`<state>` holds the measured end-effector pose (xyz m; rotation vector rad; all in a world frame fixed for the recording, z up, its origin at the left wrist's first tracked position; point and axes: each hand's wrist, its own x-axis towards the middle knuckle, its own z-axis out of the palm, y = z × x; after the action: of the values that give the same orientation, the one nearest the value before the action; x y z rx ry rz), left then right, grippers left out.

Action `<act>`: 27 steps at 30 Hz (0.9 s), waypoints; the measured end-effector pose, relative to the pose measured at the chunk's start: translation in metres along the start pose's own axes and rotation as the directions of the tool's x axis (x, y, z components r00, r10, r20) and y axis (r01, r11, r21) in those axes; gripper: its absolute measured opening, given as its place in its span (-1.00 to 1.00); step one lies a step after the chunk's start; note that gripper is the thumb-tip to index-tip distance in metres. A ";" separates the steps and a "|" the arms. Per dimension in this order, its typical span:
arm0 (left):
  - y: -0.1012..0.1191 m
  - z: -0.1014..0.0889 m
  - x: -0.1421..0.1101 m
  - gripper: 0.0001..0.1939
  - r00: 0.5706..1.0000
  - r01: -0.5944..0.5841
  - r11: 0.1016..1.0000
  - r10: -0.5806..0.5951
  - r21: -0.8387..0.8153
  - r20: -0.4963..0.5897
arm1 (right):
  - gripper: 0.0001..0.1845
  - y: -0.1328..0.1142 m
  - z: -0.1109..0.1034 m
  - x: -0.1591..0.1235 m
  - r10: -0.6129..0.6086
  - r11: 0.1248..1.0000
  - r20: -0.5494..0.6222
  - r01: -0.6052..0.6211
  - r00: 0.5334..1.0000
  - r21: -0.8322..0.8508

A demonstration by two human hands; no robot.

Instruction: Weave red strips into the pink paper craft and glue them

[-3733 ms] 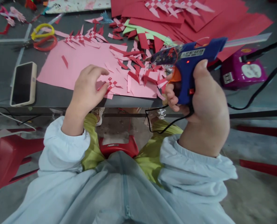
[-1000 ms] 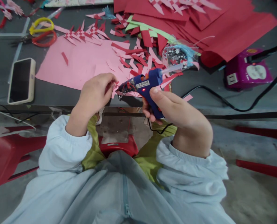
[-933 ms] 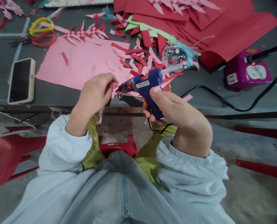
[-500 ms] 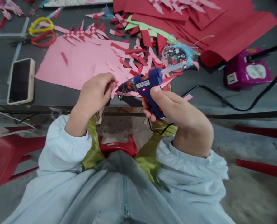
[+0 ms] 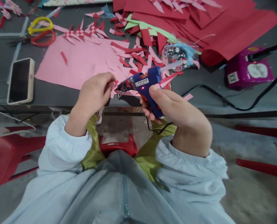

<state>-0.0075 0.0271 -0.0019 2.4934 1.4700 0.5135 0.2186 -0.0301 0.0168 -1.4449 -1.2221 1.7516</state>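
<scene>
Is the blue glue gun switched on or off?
Apparently on: a red light glows on the side of the glue gun, held in the right hand.

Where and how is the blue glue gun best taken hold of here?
By its handle, I'd judge, coming from the right, as the right hand does. The handle of the blue glue gun slants down toward the person, while its dark nozzle points left, toward the left hand. That end is best avoided: the lit red light suggests it may be hot.
</scene>
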 end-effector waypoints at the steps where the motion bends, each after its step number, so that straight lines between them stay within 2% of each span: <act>1: 0.000 0.000 0.000 -0.75 1.000 -0.001 1.000 0.001 0.005 -0.003 | -0.46 0.000 -0.001 -0.001 0.010 1.000 -0.001 -0.010 1.000 -0.006; 8: 0.000 0.000 0.001 -0.75 1.000 0.014 1.000 -0.014 0.011 0.005 | -0.45 0.001 0.003 0.000 -0.036 0.999 -0.017 0.036 0.999 -0.010; 17: -0.001 0.001 0.001 -0.77 1.000 0.008 1.000 -0.008 0.003 -0.003 | -0.51 0.001 -0.008 -0.005 0.032 0.998 -0.043 -0.034 0.999 -0.049; 27: 0.001 0.001 0.000 -0.79 1.000 0.016 1.000 -0.016 0.016 0.002 | -0.44 0.001 -0.007 -0.005 -0.011 1.000 -0.017 0.011 1.000 -0.016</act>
<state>-0.0065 0.0271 -0.0021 2.4916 1.4972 0.4983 0.2269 -0.0323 0.0180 -1.4573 -1.2357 1.7222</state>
